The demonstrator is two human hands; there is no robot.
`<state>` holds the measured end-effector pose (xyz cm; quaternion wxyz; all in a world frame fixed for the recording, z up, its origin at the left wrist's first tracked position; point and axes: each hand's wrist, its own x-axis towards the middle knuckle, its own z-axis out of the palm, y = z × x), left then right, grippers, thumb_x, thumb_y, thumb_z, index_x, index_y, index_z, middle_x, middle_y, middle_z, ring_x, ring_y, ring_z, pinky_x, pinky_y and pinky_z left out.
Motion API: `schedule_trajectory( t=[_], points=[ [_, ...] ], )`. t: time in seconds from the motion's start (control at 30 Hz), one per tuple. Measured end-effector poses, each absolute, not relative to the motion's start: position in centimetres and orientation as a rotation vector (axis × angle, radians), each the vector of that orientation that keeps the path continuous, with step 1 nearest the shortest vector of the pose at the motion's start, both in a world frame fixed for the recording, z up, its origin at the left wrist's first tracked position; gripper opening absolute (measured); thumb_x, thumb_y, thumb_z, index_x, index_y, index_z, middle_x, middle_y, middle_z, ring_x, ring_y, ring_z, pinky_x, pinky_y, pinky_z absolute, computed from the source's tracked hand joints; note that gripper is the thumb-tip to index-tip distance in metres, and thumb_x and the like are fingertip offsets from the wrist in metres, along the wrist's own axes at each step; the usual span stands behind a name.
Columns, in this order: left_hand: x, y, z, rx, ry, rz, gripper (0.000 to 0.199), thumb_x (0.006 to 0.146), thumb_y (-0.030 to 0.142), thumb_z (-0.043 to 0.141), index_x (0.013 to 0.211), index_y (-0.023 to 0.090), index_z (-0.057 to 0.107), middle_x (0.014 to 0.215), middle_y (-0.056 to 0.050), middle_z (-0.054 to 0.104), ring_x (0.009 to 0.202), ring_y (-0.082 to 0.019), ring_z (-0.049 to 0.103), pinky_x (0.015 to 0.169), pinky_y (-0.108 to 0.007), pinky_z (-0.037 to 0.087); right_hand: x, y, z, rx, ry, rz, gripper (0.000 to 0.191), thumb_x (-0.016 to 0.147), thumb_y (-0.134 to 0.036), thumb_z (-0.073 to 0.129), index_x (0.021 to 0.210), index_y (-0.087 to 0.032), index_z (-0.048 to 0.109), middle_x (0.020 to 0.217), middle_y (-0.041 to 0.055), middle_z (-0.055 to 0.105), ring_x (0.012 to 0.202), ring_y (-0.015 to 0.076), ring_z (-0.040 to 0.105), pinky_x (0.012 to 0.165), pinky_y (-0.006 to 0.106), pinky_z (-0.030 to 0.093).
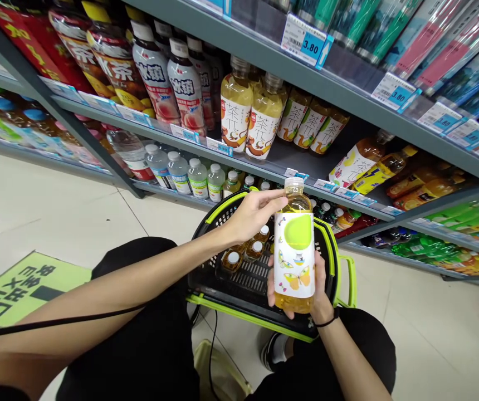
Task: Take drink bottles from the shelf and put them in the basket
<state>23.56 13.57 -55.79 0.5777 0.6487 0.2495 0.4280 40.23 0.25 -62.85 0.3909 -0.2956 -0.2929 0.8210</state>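
A clear bottle of yellow tea [294, 253] stands nearly upright above the basket, its white label showing a green shape and butterflies. My right hand [319, 281] is wrapped round its lower part from behind, fingers showing on both sides. At the neck, my left hand [256, 214] touches the bottle with fingers stretched together; its thumb is hidden. The clear cap is on. Beneath both hands is a black shopping basket [260, 287] with a lime-green rim. Several amber bottles with white caps [257, 247] stand inside it.
Grey shelves [206, 147] cross the view ahead, carrying several drink bottles. White-labelled tea bottles [235, 120] stand on the middle shelf; one tea bottle [358, 161] leans at the right. A yellow-green floor sign [70, 274] lies at left. My knees flank the basket.
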Motion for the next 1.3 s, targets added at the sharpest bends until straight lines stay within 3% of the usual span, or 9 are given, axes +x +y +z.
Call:
schedule_trajectory(
  t=[0.17,0.27,0.47,0.63,0.77,0.87,0.93,1.13,1.3],
  points=[
    [23.3,14.2,-56.1,1.524,0.602,0.957,0.056,0.088,0.061,0.066,0.114,0.013,0.075,0.111,-0.010,0.077,0.100,-0.023,0.070,0.080,-0.029,0.055,39.3,0.0,-63.0,-0.864,-0.881,1.930,0.074,0.072,-0.073,0.069,0.126,-0.023,0.061,0.113,0.0148,0.073,0.095,0.0344,0.073,0.061,0.041,0.062],
    [23.3,14.7,-56.5,1.418,0.590,0.951,0.052,0.088,0.058,0.069,0.114,0.013,0.074,0.108,-0.010,0.077,0.089,-0.018,0.070,0.076,-0.027,0.053,39.0,-0.1,-63.8,-0.960,-0.946,1.802,0.076,0.073,-0.054,0.082,0.137,-0.028,0.050,0.126,0.0113,0.070,0.099,0.0325,0.073,0.063,0.040,0.064],
    [24.0,15.1,-56.9,1.182,0.653,0.913,0.046,0.078,0.050,0.081,0.102,0.011,0.077,0.099,-0.012,0.078,0.083,-0.017,0.072,0.078,-0.030,0.055,38.9,0.6,-64.5,-1.401,-1.304,1.187,0.068,0.073,-0.040,0.089,0.130,-0.024,0.054,0.123,0.0098,0.072,0.106,0.0273,0.071,0.092,0.041,0.060],
    [24.5,14.4,-56.8,1.045,0.668,0.834,0.037,0.078,0.044,0.084,0.090,0.010,0.078,0.086,-0.010,0.078,0.070,-0.012,0.068,0.069,-0.026,0.052,39.2,0.4,-65.4,-1.504,-1.334,1.171,0.072,0.070,-0.040,0.092,0.129,-0.023,0.055,0.109,0.0091,0.075,0.086,0.0254,0.072,0.077,0.039,0.063],
    [24.0,14.6,-56.6,1.039,0.585,0.814,0.035,0.078,0.041,0.084,0.088,0.009,0.078,0.083,-0.009,0.077,0.070,-0.013,0.069,0.069,-0.025,0.053,39.1,0.3,-66.3,-1.197,-1.034,1.483,0.068,0.079,-0.056,0.082,0.133,-0.023,0.058,0.132,0.0115,0.070,0.115,0.0297,0.069,0.093,0.041,0.060],
    [23.3,15.3,-56.3,1.079,0.535,0.853,0.037,0.079,0.045,0.084,0.092,0.010,0.078,0.091,-0.011,0.079,0.078,-0.016,0.072,0.075,-0.029,0.056,38.6,0.6,-66.7,-0.994,-0.746,1.798,0.078,0.088,-0.081,0.048,0.132,-0.018,0.062,0.128,0.0169,0.071,0.103,0.0336,0.073,0.065,0.039,0.062],
    [22.8,15.8,-56.1,1.070,0.535,0.891,0.038,0.078,0.046,0.084,0.093,0.011,0.078,0.096,-0.012,0.079,0.082,-0.017,0.073,0.079,-0.031,0.058,38.1,0.7,-66.7,-0.865,-0.668,1.947,0.087,0.088,-0.085,0.036,0.132,-0.015,0.063,0.124,0.0195,0.072,0.096,0.0341,0.074,0.054,0.034,0.058],
    [21.7,17.0,-56.0,1.011,0.563,0.907,0.036,0.079,0.042,0.083,0.095,0.010,0.077,0.108,-0.015,0.079,0.097,-0.021,0.075,0.096,-0.039,0.056,37.1,0.5,-66.0,-0.823,-0.775,1.873,0.057,0.087,-0.057,0.070,0.127,-0.018,0.061,0.115,0.0148,0.073,0.093,0.0303,0.073,0.060,0.033,0.060],
    [21.3,17.6,-56.2,0.970,0.624,0.911,0.028,0.083,0.036,0.077,0.096,0.012,0.073,0.117,-0.016,0.077,0.108,-0.025,0.073,0.104,-0.046,0.052,37.1,0.2,-66.1,-1.098,-0.921,1.521,0.062,0.077,-0.043,0.086,0.126,-0.023,0.053,0.099,0.0067,0.073,0.079,0.0248,0.071,0.050,0.031,0.058]
  ],
)
